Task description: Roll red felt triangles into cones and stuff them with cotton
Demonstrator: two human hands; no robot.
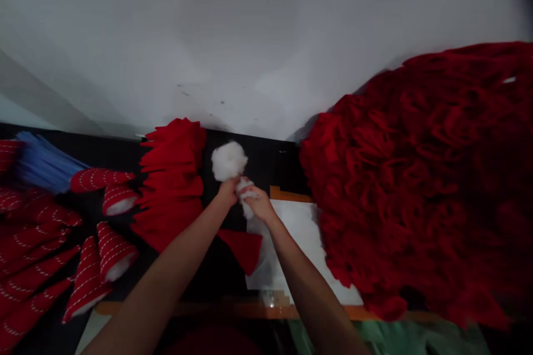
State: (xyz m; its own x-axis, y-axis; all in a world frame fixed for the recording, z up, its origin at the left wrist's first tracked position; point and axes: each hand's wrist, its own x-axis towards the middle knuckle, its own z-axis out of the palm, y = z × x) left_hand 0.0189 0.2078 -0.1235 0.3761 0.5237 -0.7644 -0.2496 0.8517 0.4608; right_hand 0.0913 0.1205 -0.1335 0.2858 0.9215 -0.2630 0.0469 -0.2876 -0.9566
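Note:
Close together over the table, both hands are closed on white fluffy stuffing. My left hand (pixel 229 192) is beside a round clump of stuffing (pixel 229 161), which sits just beyond its fingers. My right hand (pixel 260 203) pinches a smaller tuft of stuffing (pixel 247 209) that hangs down between the hands. Which strands each hand grips is partly hidden by the fingers. Below them lies one flat red felt piece (pixel 245 248), its edge over a white sheet (pixel 293 222). A row of stacked red felt pieces (pixel 172 177) stands left of my hands.
Several stuffed red cones with white dashed stitching (pixel 89 269) lie at the left, near a bundle of blue strips (pixel 50 161). A tall heap of red felt pieces (pixel 387 177) fills the right side. A pale wall (pixel 250 39) rises behind the black table (pixel 258 150).

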